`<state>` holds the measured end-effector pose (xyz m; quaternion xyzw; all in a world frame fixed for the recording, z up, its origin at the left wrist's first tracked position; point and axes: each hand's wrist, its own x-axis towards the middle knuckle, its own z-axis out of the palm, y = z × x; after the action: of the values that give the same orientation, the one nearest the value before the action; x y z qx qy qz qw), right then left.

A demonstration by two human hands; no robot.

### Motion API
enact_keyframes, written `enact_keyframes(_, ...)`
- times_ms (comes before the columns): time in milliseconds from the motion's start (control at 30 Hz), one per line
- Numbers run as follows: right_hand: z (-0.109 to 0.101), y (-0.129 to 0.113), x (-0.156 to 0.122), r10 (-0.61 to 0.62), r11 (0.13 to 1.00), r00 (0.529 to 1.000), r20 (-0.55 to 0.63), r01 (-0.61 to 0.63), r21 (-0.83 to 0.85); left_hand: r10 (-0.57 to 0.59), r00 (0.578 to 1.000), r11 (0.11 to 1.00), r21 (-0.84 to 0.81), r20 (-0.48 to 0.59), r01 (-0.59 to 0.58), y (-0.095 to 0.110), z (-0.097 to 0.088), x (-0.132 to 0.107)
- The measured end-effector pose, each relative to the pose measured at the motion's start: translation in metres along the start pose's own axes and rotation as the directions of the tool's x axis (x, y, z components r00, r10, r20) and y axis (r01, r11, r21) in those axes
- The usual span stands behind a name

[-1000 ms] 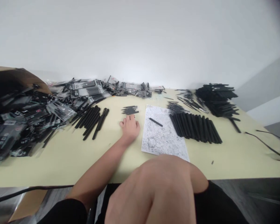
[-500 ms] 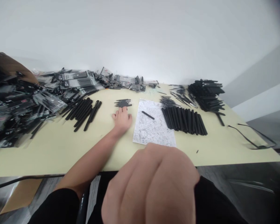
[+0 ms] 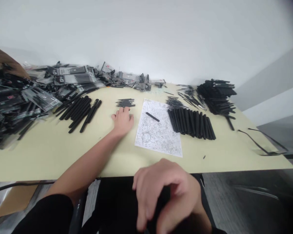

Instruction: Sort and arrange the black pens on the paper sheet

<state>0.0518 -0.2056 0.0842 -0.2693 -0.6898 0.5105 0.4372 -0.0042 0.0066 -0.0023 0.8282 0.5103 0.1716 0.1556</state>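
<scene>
Thin dark sticks (image 3: 125, 102): small bundle on the pale yellow table (image 3: 236, 152), left of the printed sheet (image 3: 158, 143). Slender, near-black, lying roughly parallel and crosswise to the viewer, ends uneven; fine detail too small to read. Left hand (image 3: 122, 121) at their near edge, back of hand up, forearm running in from lower left across the table edge. Its fingers are bent, tips toward the bundle, thumb held out to the right; whether the tips pinch a stick, cannot tell. Right hand (image 3: 166, 191) large and close to the camera, in front of the near table edge, wrist at lower right. Fingers curve downward, thumb apart from them with a clear gap between, grip slack; slight blur. On the sheet, one short black piece (image 3: 152, 117), lying aslant, matte. Sheet itself white, densely marked in grey. A row of thick black tubes (image 3: 191, 123) lies side by side over the sheet's right edge, tilted alike. Left of the left hand, a loose group of black pens (image 3: 79, 110), aslant, some overlapping. Beyond these, a heap of clear-and-black packets (image 3: 70, 74).
</scene>
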Motion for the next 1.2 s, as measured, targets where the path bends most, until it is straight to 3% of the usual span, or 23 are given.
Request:
enact_keyframes(33,-0.015,-0.004,0.004,-0.02,0.999,0.998,-0.056,0.018,-0.038,0.001,1.0,1.0,0.006,-0.001,-0.001,-0.001,0.0,0.001)
enact_keyframes(100,-0.048,-0.007,0.011,0.095,0.954,0.974,-0.207,-0.149,-0.261,0.002,1.0,1.0,0.028,-0.005,-0.002,-0.002,-0.002,0.003)
enact_keyframes(133,-0.065,-0.005,0.015,0.146,0.887,0.946,-0.29,-0.255,-0.385,0.001,1.0,0.999,0.046,-0.01,0.0,-0.004,-0.003,0.004)
enact_keyframes(200,-0.097,0.009,0.023,0.266,0.623,0.849,-0.456,-0.512,-0.591,-0.004,0.999,0.996,0.091,-0.036,0.008,-0.007,-0.006,0.007)
enact_keyframes(267,-0.122,0.031,0.031,0.305,0.211,0.706,-0.639,-0.705,-0.677,-0.008,0.998,0.99,0.137,-0.069,0.017,-0.011,-0.01,0.011)
enact_keyframes(300,-0.131,0.043,0.033,0.29,0.045,0.663,-0.69,-0.73,-0.682,-0.01,0.997,0.988,0.155,-0.079,0.022,-0.013,-0.011,0.012)
enact_keyframes(367,-0.142,0.065,0.034,0.237,-0.106,0.646,-0.726,-0.725,-0.68,-0.01,0.997,0.983,0.184,-0.08,0.024,-0.017,-0.013,0.015)
enact_keyframes(433,-0.145,0.083,0.03,0.187,-0.121,0.649,-0.738,-0.73,-0.673,-0.006,0.998,0.979,0.201,-0.068,0.019,-0.019,-0.014,0.017)
enact_keyframes(600,-0.145,0.107,0.012,0.115,-0.012,0.706,-0.699,-0.703,-0.711,0.029,0.994,0.982,0.188,-0.108,-0.008,-0.02,-0.013,0.02)
enact_keyframes(733,-0.151,0.117,0.004,0.049,0.054,0.72,-0.693,-0.694,-0.718,0.04,0.996,0.979,0.204,-0.081,-0.022,-0.021,-0.011,0.023)
enact_keyframes(1000,-0.155,0.115,0.001,0.051,0.241,0.686,-0.726,-0.714,-0.658,0.075,0.995,0.977,0.206,-0.071,-0.059,-0.02,-0.009,0.022)
enact_keyframes(1200,-0.152,0.113,0.001,-0.008,0.225,0.653,-0.757,-0.737,-0.638,0.064,0.996,0.984,0.172,-0.067,-0.052,-0.019,-0.011,0.019)
